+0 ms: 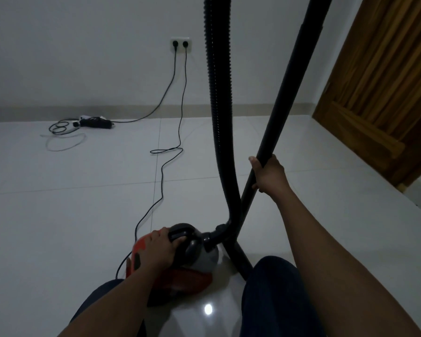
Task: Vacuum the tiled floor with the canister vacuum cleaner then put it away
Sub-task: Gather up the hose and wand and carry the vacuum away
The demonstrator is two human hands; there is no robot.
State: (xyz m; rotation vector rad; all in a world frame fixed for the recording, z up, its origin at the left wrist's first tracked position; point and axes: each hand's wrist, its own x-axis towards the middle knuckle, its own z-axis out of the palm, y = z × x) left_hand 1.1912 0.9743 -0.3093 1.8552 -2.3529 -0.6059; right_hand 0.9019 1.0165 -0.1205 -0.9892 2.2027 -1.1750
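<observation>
Two hands are busy: my left hand (pixel 159 249) is wrapped around the black carry handle (pixel 179 235) of the red and grey canister vacuum cleaner (pixel 180 271), which sits near me between my knees, and my right hand (pixel 267 173) clasps the rigid black wand (pixel 287 81) leaning up to the right. Beside it the ribbed black hose (pixel 216 93) rises. Glossy white tiled floor (pixel 58 215) lies open to the left; a thin black power cord (pixel 170 147) snakes to the far white wall socket (pixel 180 45). At right stands a brown wooden door (pixel 379 93).
</observation>
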